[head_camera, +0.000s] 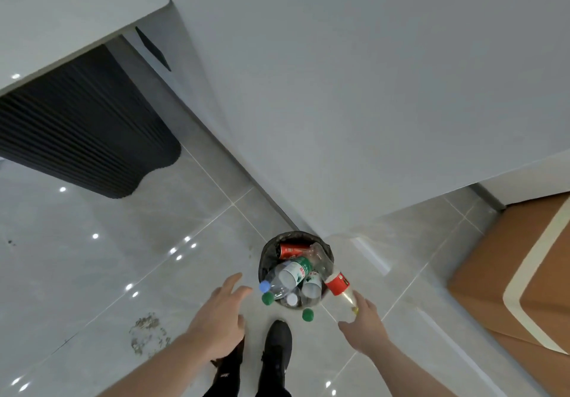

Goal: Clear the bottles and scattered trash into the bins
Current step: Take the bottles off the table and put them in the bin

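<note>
Right hand [365, 324] gripping red-labelled clear plastic bottle [340, 287] by its neck, tipping into overstuffed small black-lined bin [267, 247]; left hand [220, 313] splayed, empty, probably steadying.

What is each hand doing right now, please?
Left hand: open, fingers spread, holding nothing.
Right hand: holds the red-labelled bottle by its cap end, at the bin rim.

Bright, even indoor light, cool grey cast. Small white glare dots from overhead lamps speckle the glossy floor tiles [129, 242]. Shadows soft and faint; deepest dark under the bench [61, 1] at the ribbed black base [80, 125]. Strong wide-angle bending at the edges, the wall [370, 88] lines splay outward. Overall slightly soft, hands [216, 313] mildly blurred.
</note>
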